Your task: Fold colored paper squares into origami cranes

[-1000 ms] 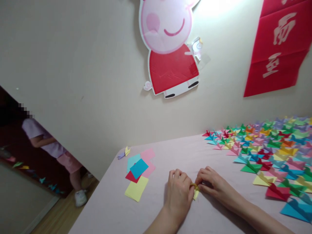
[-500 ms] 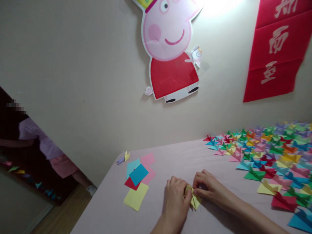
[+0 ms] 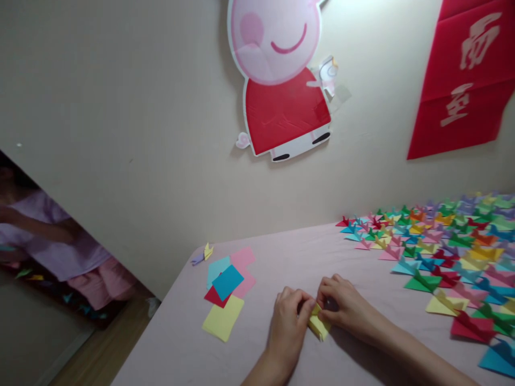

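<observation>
Between my two hands, on the pink cloth-covered table (image 3: 169, 343), is a small folded piece of yellow paper (image 3: 321, 328). My left hand (image 3: 290, 321) pinches its left upper edge between thumb and bent fingers. From the right, my right hand (image 3: 341, 303) grips the upper right edge in the same way, fingertips close to the left thumb. Fingers hide the top of the paper; its lower end points toward me. To the left lie loose paper sheets: a yellow one (image 3: 223, 317), a blue one (image 3: 227, 282), and red, light blue and pink ones.
Rows of folded paper cranes (image 3: 446, 276) in many colours fill the table's right side. Two small folded pieces, one yellow (image 3: 208, 251), sit at the far left corner. A pig cutout (image 3: 285, 112) and red banner (image 3: 454, 107) hang on the wall. A person (image 3: 52, 230) stands at left.
My left thumb and fingers have shifted up along the yellow paper, uncovering more of its lower part. The view has tilted down slightly. The person at left has moved.
</observation>
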A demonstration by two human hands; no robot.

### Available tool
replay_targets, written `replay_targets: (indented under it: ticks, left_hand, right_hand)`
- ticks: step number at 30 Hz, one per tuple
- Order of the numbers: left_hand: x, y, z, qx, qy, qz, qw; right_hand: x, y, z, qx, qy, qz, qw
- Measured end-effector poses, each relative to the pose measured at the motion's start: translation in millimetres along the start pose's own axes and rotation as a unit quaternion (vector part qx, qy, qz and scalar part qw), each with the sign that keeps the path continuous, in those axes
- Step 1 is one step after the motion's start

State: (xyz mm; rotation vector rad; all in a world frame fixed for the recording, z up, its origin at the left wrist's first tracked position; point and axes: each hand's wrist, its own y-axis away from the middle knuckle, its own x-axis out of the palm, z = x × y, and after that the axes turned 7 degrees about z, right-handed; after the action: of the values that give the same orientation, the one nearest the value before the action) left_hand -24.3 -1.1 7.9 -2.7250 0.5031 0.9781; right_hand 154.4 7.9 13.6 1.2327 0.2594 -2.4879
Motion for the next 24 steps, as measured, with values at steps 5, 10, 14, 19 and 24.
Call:
replay_targets:
  ticks: [5, 10, 14, 19, 24]
  left_hand:
    - [-3.1, -1, -3, 0.063, -0.036, 0.011, 0.997]
    - [-0.7, -4, -7, 0.071, -0.041, -0.001, 0.997]
    - [-0.4, -2, -7, 0.069, -0.009, -0.004, 0.998]
    - [5.7, -2, -5, -0.038, 0.196, -0.045, 0.979]
    - [16.4, -4, -6, -0.078, 0.416, 0.016, 0.906]
  right_hand:
    - [1, -2, 0, 0.015, -0.002, 0.014, 1.000]
    - [-1, 0, 0, 0.005, 0.002, 0.018, 1.000]
    - [-5, 0, 2, -0.016, -0.017, 0.016, 1.000]
    - [-2, 1, 1, -0.068, -0.080, -0.097, 0.990]
    - [3, 4, 2, -0.111, -0.074, -0.167, 0.977]
